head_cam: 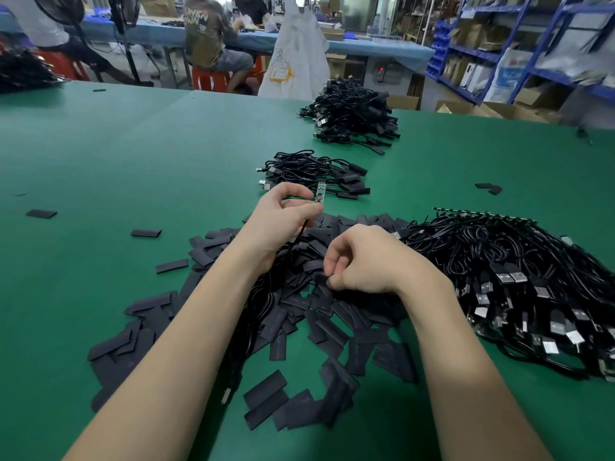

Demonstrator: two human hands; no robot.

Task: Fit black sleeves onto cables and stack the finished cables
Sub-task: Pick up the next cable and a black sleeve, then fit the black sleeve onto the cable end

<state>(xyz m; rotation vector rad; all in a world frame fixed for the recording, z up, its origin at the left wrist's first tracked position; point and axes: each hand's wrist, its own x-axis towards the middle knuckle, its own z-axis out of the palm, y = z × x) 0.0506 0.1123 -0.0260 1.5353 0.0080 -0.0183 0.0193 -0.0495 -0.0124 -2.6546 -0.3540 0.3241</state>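
We see our left hand (279,221) pinching a cable (301,229) just below its bare circuit-board end (320,192), raised above the heap of black sleeves (299,314) near the worktop's (133,154) near edge. Our right hand (362,261) curls round one sleeve (321,280) atop that heap. Unsleeved cables (515,277) lie toward the right edge; two stacks of finished cables (319,174) sit toward the far edge

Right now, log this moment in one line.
left hand: holds bare cable board | right hand: pinches sleeve | sleeve not fitted
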